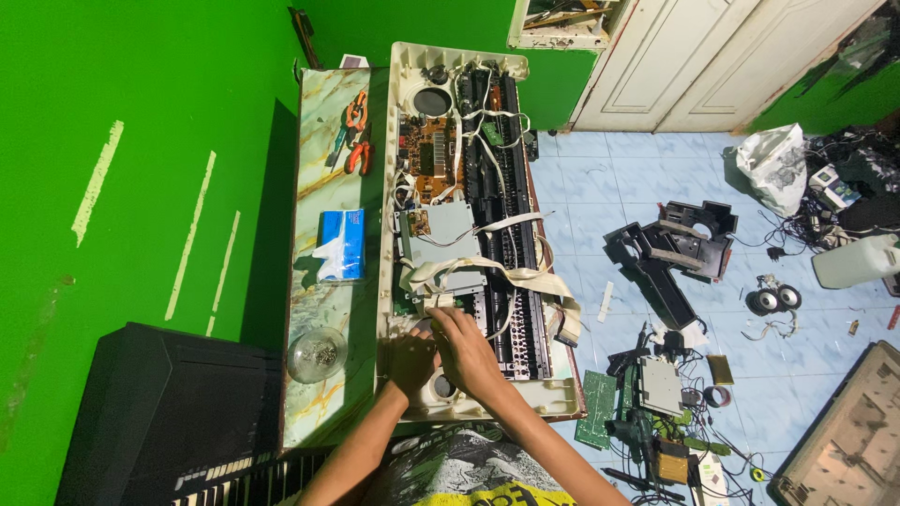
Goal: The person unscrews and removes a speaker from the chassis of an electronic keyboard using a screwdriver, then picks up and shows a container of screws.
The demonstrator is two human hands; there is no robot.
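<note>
The opened keyboard casing [469, 234] is laid lengthwise on the marble-patterned surface [323, 122], its insides exposed – a brown circuit board [433, 155] towards the far end, a grey metal shield plate [441, 234] in the middle, and pale flat ribbon cables [525, 276] looped across the black key frame [511, 187]. Both hands are placed at the near end of the casing. The right hand [466, 351] is pressed down beside the ribbon cables, fingers bent over a small part that is hidden beneath them, so whether the grip is closed on anything cannot be told. The left hand [412, 361] is laid just beside it, touching the casing near a round speaker opening [442, 384]; its grip cannot be told either. On the bare strip of surface to the left, a blue tissue pack [340, 245] is seen near the middle, a clear glass bowl [316, 354] nearer the person, and orange-handled pliers [356, 131] at the far end. A black case [169, 403] is stood against the green wall [141, 141]. On the tiled floor [600, 187] to the right – well apart from the casing – black plastic housings [670, 248], a green circuit board [596, 395] and a white plastic bag [776, 164] are scattered.
</note>
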